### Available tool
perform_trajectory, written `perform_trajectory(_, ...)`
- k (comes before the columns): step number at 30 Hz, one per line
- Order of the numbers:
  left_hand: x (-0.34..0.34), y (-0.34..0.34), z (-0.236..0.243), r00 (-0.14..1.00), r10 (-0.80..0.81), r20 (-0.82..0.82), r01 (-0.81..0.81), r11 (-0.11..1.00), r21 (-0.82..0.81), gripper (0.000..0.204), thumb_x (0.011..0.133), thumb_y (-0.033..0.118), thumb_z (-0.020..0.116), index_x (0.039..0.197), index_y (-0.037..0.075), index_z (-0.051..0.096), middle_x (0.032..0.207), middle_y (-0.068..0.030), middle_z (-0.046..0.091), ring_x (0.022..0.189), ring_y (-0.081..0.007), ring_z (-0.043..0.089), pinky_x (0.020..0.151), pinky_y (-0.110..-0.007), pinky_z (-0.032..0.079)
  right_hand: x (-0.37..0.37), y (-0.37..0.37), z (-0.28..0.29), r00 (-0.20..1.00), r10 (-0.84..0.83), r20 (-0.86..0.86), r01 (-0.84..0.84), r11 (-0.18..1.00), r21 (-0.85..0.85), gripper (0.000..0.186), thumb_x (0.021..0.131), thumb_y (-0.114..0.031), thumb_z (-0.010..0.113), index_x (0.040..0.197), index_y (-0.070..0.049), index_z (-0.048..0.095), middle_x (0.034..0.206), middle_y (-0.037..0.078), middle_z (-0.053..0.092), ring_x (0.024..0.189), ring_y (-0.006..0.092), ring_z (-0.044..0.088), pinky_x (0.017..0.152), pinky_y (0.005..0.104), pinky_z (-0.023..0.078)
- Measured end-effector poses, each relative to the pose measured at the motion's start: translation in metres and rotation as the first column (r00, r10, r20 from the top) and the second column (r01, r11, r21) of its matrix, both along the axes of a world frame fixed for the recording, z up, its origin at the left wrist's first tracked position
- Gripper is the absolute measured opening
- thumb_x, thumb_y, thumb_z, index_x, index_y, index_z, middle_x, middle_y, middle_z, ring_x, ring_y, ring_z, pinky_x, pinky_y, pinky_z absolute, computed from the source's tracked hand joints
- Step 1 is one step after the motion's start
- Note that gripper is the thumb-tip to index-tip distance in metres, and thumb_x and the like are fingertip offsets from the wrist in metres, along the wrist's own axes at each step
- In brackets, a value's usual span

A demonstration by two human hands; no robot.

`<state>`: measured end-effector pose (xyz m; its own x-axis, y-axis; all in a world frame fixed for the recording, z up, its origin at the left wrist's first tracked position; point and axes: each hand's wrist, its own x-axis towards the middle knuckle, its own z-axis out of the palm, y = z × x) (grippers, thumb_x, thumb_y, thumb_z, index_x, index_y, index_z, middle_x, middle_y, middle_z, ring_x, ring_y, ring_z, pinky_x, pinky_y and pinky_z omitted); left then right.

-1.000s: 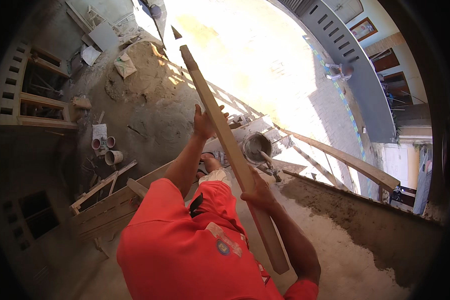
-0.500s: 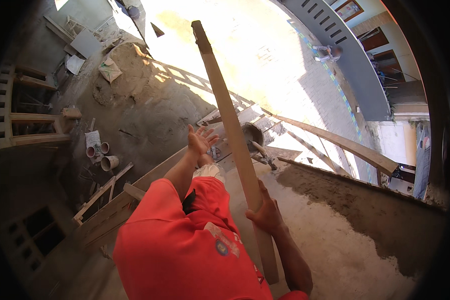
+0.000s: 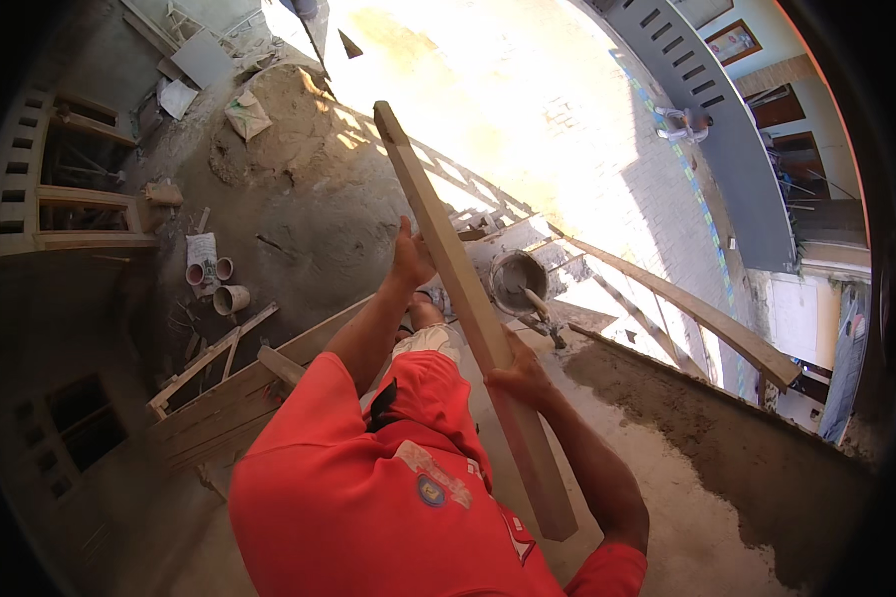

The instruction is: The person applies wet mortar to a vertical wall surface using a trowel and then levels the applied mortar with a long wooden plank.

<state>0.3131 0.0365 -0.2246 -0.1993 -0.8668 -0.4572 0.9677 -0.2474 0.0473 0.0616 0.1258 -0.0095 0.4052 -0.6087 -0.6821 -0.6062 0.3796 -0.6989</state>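
A long squared timber beam [image 3: 478, 328] runs diagonally up in front of me, its darker tip pointing out over the bright yard below. My right hand [image 3: 518, 373] grips it on the lower part. My left hand [image 3: 415, 259] is against its left side higher up, fingers partly hidden behind the wood. Just right of the beam, a bucket [image 3: 518, 281] of grey mix with a tool handle in it stands on wooden boards. My feet show below my left hand.
A wooden rail [image 3: 697, 303] and a wet mortar strip [image 3: 707, 458] run along the right. Below left lie a sand heap [image 3: 269, 159], pots [image 3: 231, 298], a sack [image 3: 249, 114] and scrap timber [image 3: 219, 353]. A person [image 3: 685, 124] is beside the grey wall [image 3: 707, 109].
My left hand, open and off the beam half a second ago, is back against it. The beam's tip has moved down and slightly left since then. My right hand keeps its grip.
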Motion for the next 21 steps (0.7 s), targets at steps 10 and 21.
perform_trajectory(10, -0.085, -0.065, 0.027, 0.965, -0.237, 0.109, 0.221, 0.965, 0.144, 0.039, 0.099, 0.040, 0.049, 0.116, 0.006, 0.055, 0.102, -0.0098, 0.063, 0.094, -0.0257, 0.061, 0.085, -0.042, 0.051, -0.065, 0.096, 0.019, 0.925, -0.327, 0.194, 0.341, 0.939, -0.048, 0.097, 0.064, -0.021, 0.074, 0.146, 0.004, 0.029, 0.132, 0.018, 0.052, 0.121, 0.0240, 0.051, 0.102, 0.0352, 0.041)
perform_trajectory(21, -0.209, -0.065, 0.186, 0.707, -0.705, 0.047, 0.617, 0.584, -0.528, 0.048, 0.089, 0.038, 0.065, 0.125, 0.007, 0.055, 0.120, -0.0141, 0.059, 0.105, -0.0357, 0.060, 0.090, -0.050, 0.051, -0.102, 0.203, -0.004, 0.702, -0.699, -0.137, 0.635, 0.701, -0.325, 0.069, 0.070, -0.013, 0.069, 0.135, -0.009, 0.045, 0.103, 0.024, 0.066, 0.095, 0.0407, 0.065, 0.082, 0.0425, 0.052)
